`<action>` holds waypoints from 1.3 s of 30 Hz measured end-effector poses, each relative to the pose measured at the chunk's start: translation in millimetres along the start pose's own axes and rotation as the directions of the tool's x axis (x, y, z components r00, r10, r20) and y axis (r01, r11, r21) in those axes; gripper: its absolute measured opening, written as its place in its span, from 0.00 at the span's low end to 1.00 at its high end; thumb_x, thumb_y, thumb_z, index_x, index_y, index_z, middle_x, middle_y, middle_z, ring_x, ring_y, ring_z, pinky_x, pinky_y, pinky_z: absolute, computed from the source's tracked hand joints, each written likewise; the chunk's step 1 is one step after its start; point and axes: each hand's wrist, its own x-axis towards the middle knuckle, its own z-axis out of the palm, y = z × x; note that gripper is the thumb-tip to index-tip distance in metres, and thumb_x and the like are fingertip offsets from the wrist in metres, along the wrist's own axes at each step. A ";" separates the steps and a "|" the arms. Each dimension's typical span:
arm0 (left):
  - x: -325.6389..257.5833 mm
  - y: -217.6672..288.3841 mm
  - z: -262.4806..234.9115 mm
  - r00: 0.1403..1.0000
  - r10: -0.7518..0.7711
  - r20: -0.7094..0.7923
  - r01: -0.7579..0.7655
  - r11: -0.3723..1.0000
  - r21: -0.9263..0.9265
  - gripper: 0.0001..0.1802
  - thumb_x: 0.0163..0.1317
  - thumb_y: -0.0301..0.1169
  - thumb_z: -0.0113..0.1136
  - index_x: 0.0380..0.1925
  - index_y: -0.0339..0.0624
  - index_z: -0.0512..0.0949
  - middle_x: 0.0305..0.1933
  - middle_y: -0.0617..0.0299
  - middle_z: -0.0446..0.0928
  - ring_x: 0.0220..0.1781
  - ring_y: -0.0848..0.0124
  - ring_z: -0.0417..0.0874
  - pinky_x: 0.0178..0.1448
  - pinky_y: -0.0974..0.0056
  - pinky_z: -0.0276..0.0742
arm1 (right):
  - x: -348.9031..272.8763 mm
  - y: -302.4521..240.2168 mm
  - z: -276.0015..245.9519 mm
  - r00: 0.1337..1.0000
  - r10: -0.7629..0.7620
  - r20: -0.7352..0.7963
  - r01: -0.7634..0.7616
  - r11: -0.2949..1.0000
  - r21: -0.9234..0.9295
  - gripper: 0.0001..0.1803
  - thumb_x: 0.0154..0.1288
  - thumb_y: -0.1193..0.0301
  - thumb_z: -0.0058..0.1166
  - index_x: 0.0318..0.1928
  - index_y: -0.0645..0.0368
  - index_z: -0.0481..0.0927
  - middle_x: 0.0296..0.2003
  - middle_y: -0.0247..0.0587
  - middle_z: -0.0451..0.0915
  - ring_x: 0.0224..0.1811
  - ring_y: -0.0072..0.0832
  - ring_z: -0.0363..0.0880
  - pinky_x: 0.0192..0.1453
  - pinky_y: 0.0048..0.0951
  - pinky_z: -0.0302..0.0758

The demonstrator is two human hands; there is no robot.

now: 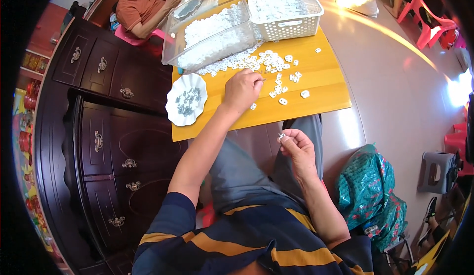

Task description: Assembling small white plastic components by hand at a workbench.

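Fingertips of my right hand [297, 149] pinch a tiny white plastic piece [281, 137] over my lap, just below the near edge of the yellow wooden table [323, 80]. My left hand [242, 90] rests on the tabletop with fingers curled narrow at the loose scatter of small white plastic pieces [269, 63]; whether it grips one I cannot tell. I judge this a pick-and-fit step, and the next move would call for a fine pinch on one loose piece. At nine o'clock from my left hand sits a white scalloped dish of small grey metal bits [185, 100]. At twelve stand a clear plastic tub [210, 26] and a white slotted basket [284, 8], both full of pieces. Bare tabletop lies at three o'clock, with the table's right edge beyond.
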 end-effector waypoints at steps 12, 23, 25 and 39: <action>11.7 1.4 -3.4 0.985 0.126 0.118 -0.145 0.976 0.165 0.05 0.61 0.30 0.60 0.30 0.41 0.79 0.35 0.55 0.81 0.40 0.53 0.84 0.44 0.48 0.80 | 0.2 -0.5 0.4 1.000 0.004 0.007 -0.004 1.000 0.005 0.06 0.71 0.75 0.59 0.46 0.58 0.81 0.35 0.30 0.85 0.32 0.13 0.76 0.38 0.16 0.73; -29.8 34.6 -27.5 0.994 0.093 0.051 -0.085 0.987 -0.138 0.02 0.61 0.27 0.59 0.31 0.41 0.77 0.31 0.56 0.77 0.33 0.57 0.81 0.38 0.54 0.77 | 1.0 1.1 1.3 1.000 0.010 0.022 -0.011 1.000 0.028 0.05 0.71 0.74 0.58 0.45 0.58 0.81 0.35 0.31 0.84 0.32 0.14 0.76 0.38 0.17 0.72; -51.4 53.0 -38.4 0.984 0.160 0.084 -0.144 0.975 -0.167 0.03 0.60 0.28 0.60 0.30 0.41 0.76 0.30 0.56 0.76 0.33 0.57 0.81 0.36 0.55 0.77 | 0.0 -0.9 2.7 0.998 0.050 0.034 -0.050 0.999 0.010 0.04 0.71 0.75 0.56 0.44 0.58 0.81 0.33 0.30 0.82 0.31 0.15 0.76 0.37 0.18 0.72; -89.9 46.0 -69.6 0.962 0.227 0.148 -0.190 0.955 -0.229 0.04 0.57 0.27 0.62 0.30 0.42 0.75 0.30 0.58 0.76 0.33 0.57 0.81 0.36 0.55 0.76 | -4.8 1.8 7.4 0.969 0.110 0.222 -0.095 0.992 -0.078 0.05 0.73 0.72 0.53 0.43 0.57 0.81 0.32 0.27 0.79 0.31 0.14 0.74 0.38 0.18 0.71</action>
